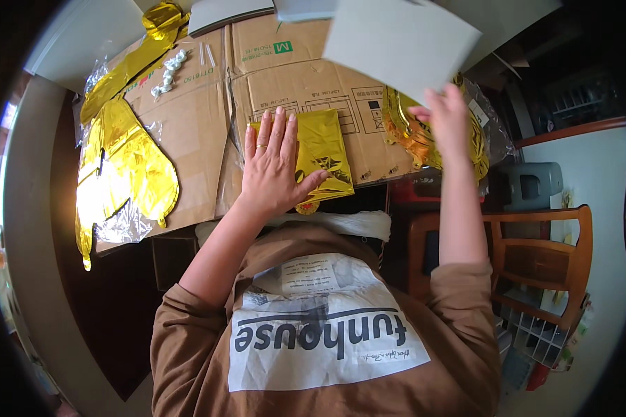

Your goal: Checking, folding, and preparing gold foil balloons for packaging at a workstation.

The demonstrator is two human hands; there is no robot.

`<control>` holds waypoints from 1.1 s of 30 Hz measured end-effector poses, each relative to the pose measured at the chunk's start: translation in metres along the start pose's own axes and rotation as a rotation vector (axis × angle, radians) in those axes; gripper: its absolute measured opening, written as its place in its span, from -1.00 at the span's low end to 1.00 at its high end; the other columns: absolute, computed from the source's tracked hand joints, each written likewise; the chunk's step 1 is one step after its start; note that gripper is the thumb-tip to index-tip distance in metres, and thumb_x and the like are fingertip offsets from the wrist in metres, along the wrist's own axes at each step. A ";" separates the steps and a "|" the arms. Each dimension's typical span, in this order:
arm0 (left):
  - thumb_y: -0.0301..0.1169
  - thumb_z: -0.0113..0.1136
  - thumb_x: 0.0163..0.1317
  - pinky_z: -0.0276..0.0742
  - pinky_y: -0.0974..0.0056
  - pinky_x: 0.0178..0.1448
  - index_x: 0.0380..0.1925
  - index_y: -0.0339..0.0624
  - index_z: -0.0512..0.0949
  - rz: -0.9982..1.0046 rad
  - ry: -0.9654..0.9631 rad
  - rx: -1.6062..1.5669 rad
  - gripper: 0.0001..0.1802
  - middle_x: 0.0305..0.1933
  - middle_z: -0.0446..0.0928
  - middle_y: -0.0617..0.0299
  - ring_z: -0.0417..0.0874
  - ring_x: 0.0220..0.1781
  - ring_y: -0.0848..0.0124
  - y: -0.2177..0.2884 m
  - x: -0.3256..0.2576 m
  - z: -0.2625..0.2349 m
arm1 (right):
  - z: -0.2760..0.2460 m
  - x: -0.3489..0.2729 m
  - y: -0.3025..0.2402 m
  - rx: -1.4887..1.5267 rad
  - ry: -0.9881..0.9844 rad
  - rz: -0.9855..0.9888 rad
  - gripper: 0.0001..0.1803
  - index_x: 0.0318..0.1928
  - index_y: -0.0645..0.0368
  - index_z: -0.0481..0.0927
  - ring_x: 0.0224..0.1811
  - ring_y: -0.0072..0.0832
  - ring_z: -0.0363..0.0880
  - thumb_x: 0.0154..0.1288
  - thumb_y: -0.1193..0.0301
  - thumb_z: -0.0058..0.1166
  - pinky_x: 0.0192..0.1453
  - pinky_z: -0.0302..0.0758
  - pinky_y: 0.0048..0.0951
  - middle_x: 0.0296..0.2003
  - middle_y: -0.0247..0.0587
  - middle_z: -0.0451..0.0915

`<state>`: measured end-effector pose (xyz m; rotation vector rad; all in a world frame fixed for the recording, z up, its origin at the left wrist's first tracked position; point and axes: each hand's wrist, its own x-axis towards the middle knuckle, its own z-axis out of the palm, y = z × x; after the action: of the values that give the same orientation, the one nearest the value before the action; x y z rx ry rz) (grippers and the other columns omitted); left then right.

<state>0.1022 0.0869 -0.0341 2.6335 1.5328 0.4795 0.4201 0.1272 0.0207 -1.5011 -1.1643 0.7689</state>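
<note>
Okay, left hand (pixel 275 163): palm down, fingers stretched flat, thumb out to the side; grasping nothing, I see it pressing on the folded foil.
Folded gold foil (pixel 323 142): roughly square, flat on the cardboard at its near edge, directly in front of the person, partly under the left hand; wrinkled at the lower middle.
Right hand (pixel 446 115): raised above the right side of the cardboard, fingers bent, pinching the white panel by its near corner; slightly blurred on my feed.
White panel (pixel 400 45): tilted, off the surface, far end cut by my top frame edge.
Cardboard (pixel 198 163): printed brown sheet, spread as the work surface, crease left of centre.
Left-side gold balloon (pixel 129 167): limp, shiny, lying along the cardboard's left edge, clear plastic (pixel 122 228) beside it.
Right-side gold foil (pixel 410 135): crumpled, orange patches, partly hidden from me by the right forearm.
White clumps (pixel 168 73): in a row, two pale sticks (pixel 206 55) just beside.
Chair (pixel 583 243): wooden, right of the person.
</note>
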 end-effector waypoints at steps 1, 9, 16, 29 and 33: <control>0.40 -0.02 0.27 -0.35 -0.13 0.66 0.54 -0.32 0.02 0.003 0.007 -0.012 0.15 0.63 -0.03 -0.17 -0.15 0.68 -0.06 0.001 0.001 0.001 | 0.016 0.014 0.013 -0.074 -0.058 0.037 -0.74 0.00 0.37 0.43 -0.35 -0.45 0.77 0.50 0.40 0.03 -0.32 0.59 -0.54 -0.20 -0.03 0.71; 0.28 0.10 0.28 -0.29 -0.15 0.65 0.51 -0.29 0.09 -0.001 0.114 -0.114 0.06 0.61 0.00 -0.16 -0.11 0.67 -0.10 0.000 -0.004 -0.004 | 0.019 0.042 0.002 -0.239 -0.228 0.095 -0.73 -0.08 0.27 0.60 -0.38 -0.56 0.57 0.43 0.29 0.18 -0.23 0.52 -0.44 -0.26 -0.21 0.69; 0.12 0.24 0.25 -0.01 -0.21 0.59 0.35 -0.26 0.36 0.033 0.206 -0.198 -0.16 0.42 0.31 -0.13 0.18 0.54 -0.11 -0.003 -0.009 -0.002 | 0.004 0.070 0.013 0.064 -0.295 0.315 -0.70 -0.05 0.24 0.53 -0.41 -0.64 0.59 0.40 0.30 0.26 -0.47 0.45 -0.68 -0.29 -0.20 0.67; 0.07 0.25 0.26 0.06 -0.18 0.56 0.27 -0.23 0.41 0.047 0.246 -0.209 -0.26 0.34 0.39 -0.07 0.28 0.47 -0.09 -0.004 -0.009 -0.004 | 0.076 0.036 -0.004 -0.177 -0.519 0.240 -0.86 -0.23 0.20 0.58 -0.50 -0.74 0.54 0.44 0.38 0.15 -0.52 0.37 -0.70 -0.39 -0.40 0.61; 0.09 0.24 0.26 0.03 -0.19 0.57 0.27 -0.21 0.42 0.039 0.249 -0.199 -0.26 0.34 0.39 -0.06 0.26 0.48 -0.09 -0.004 -0.010 -0.002 | 0.076 0.027 0.000 -0.265 -0.697 0.268 -0.83 -0.33 0.20 0.56 -0.57 -0.71 0.55 0.42 0.40 0.18 -0.53 0.40 -0.66 -0.48 -0.37 0.62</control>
<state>0.0935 0.0804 -0.0350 2.5305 1.4084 0.9418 0.3598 0.1788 0.0036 -1.6822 -1.6394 1.4416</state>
